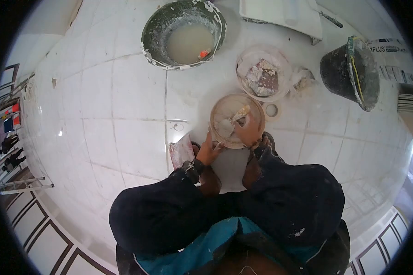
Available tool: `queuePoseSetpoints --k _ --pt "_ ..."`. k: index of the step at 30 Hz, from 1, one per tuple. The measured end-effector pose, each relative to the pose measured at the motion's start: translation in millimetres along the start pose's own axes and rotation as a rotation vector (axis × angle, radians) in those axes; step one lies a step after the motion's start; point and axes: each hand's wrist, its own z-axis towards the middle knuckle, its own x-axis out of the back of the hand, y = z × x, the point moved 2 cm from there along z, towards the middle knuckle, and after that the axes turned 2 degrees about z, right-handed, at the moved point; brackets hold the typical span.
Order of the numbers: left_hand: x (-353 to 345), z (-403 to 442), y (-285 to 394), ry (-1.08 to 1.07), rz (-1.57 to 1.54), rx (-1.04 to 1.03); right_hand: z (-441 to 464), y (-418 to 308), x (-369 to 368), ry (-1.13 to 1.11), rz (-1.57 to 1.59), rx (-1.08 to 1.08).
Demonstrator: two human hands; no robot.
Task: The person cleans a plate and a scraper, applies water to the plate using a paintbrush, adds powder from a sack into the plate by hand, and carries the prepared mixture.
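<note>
Floor: white glossy tiles [135, 91] with darker joints and whitish smears
Right hand [248, 132]: inside the round basin [215, 108], on its right side, fingers curled at a pale, crusted tool [241, 113]; I cannot tell if they pinch it or only touch it
Left hand [208, 152]: at the near left rim of that basin, thumb and fingers spread apart against it
Round basin: between the two hands, just ahead of the sandalled feet; a thin layer of wet, greyish-beige stuff, with a whiter lump [226, 127] near the middle, left of the right hand
Stained red-and-white piece [182, 153]: flat beside the left foot
Small round pot [271, 110]: just right of the basin, pale within
Pink tub [240, 68]: beyond the basin; a crumpled, crusted packet, brown-red and white, lies in it
Clear plastic [303, 79]: crumpled beside the tub
Green bucket [150, 28]: farther off, ahead and left; cloudy beige water, an orange-red object [203, 54] at its right edge, rim caked white
Black bucket [337, 68]: off to the right, yellow line along its rim, inside grey-smeared
White tray-like piece [280, 13]: at the top, beyond the pink tub
Ladder [25, 185]: far left
</note>
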Motion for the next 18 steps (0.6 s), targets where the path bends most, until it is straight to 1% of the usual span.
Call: queuePoseSetpoints --k 1,2,3,4,5,6,7,8,9,10,12,13,14,15,16,18 --pt "0.6 -1.8 1.9 -0.003 0.042 0.024 4.9 -15.2 4.6 0.000 0.001 0.001" --pt "2.0 0.2 0.1 -0.004 0.039 0.028 9.1 -32.1 12.8 0.169 -0.112 0.082" --pt "1.8 3.9 -1.7 0.005 0.090 -0.012 10.1 -40.6 18.7 0.332 -0.227 0.164" --pt "-0.5 0.9 -4.1 0.011 0.140 -0.046 6.2 -33.5 17.7 0.319 -0.231 0.156" --pt "-2.0 -2.4 -5.8 0.008 0.140 -0.042 6.2 -20.9 11.6 0.099 -0.203 0.043" --pt "-2.2 -1.5 -5.1 0.012 0.064 -0.041 11.0 -20.4 8.7 -0.111 -0.172 -0.064" --pt "-2.0 1.5 -3.8 0.014 -0.012 -0.041 15.7 -23.1 11.9 -0.099 -0.173 -0.062" --pt "-2.9 4.2 -3.9 0.013 -0.011 -0.046 19.3 -27.6 15.6 -0.090 -0.203 0.038" --pt "-3.9 4.7 -5.3 0.020 -0.073 -0.027 22.1 -33.1 16.5 -0.089 -0.231 0.138" --pt "-5.3 1.2 -8.5 0.029 -0.134 0.000 26.6 -27.7 15.7 -0.100 -0.226 0.137" --pt "-5.2 1.8 -10.9 0.009 -0.164 0.030 36.4 -6.9 15.0 -0.117 0.055 -0.075" --pt "-4.5 6.1 -9.2 -0.015 -0.194 0.043 30.9 -2.6 13.4 -0.111 0.054 -0.075" --pt "-4.9 5.9 -9.1 -0.021 -0.192 0.037 21.2 -2.6 12.7 -0.105 -0.095 0.101" --pt "-3.9 4.3 -7.9 -0.004 -0.122 0.022 18.7 -14.2 13.2 -0.098 -0.243 0.277" --pt "-2.9 2.9 -7.6 0.019 -0.056 0.012 22.6 -21.1 14.3 -0.098 -0.244 0.280" --pt "-1.2 5.2 -5.2 0.008 -0.092 -0.008 28.6 -26.3 16.5 -0.102 0.000 -0.021"
